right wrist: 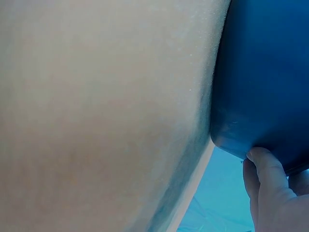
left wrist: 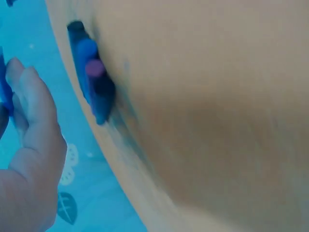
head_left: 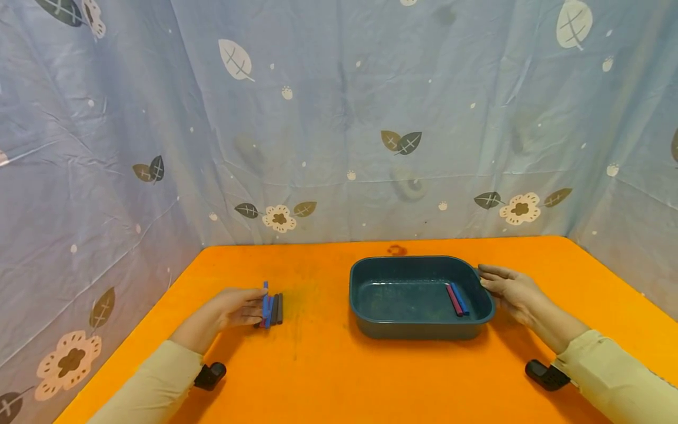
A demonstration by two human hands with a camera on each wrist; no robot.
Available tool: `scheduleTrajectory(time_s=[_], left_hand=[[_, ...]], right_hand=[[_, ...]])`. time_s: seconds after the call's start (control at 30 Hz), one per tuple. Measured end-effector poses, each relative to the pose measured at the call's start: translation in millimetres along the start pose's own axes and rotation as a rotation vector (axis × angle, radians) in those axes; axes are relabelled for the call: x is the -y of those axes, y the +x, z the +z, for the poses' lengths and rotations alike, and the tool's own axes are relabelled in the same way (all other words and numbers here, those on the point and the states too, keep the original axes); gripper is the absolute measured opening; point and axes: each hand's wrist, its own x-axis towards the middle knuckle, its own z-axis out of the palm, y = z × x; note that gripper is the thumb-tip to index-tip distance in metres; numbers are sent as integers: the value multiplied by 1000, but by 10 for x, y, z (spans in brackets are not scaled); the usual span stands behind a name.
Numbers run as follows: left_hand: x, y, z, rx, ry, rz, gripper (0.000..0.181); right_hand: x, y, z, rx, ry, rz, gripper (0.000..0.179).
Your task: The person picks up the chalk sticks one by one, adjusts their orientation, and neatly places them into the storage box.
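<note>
My left hand (head_left: 239, 307) pinches a blue crayon-like stick (head_left: 266, 309), held upright above several similar sticks (head_left: 277, 309) lying side by side on the table. In the left wrist view that blue stick (left wrist: 6, 92) shows only at the left edge, and the pile of blue, purple and dark sticks (left wrist: 94, 77) lies beyond the fingers. My right hand (head_left: 511, 292) grips the right end of a dark teal rectangular tray (head_left: 408, 323). Seen from the right wrist, the fingers (right wrist: 270, 169) lie against the tray's outer wall. Inside the tray, a dark pink stick (head_left: 454, 300) and a blue stick (head_left: 460, 299) rest near the right end.
An orange table (head_left: 318, 377) carries the tray right of centre and the pile on the left. A patterned pale blue curtain (head_left: 328, 118) closes off the back and sides. A reddish stain (head_left: 396, 250) marks the table behind the tray.
</note>
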Motion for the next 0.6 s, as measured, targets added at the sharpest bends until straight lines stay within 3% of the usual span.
scheduleTrajectory(time_s=[0.23,0.47,0.6], left_hand=[[-90,-18,180,34,9,-12,53],[-149,-13,370,46,-24,-6,55],[-191,7,487,52,-35,-6,45]], right_hand=[[5,-8,2,-14,-26,9,70],[6,-10,12,-15,21,8,68],[5,-15,11,-11,20,4,69]])
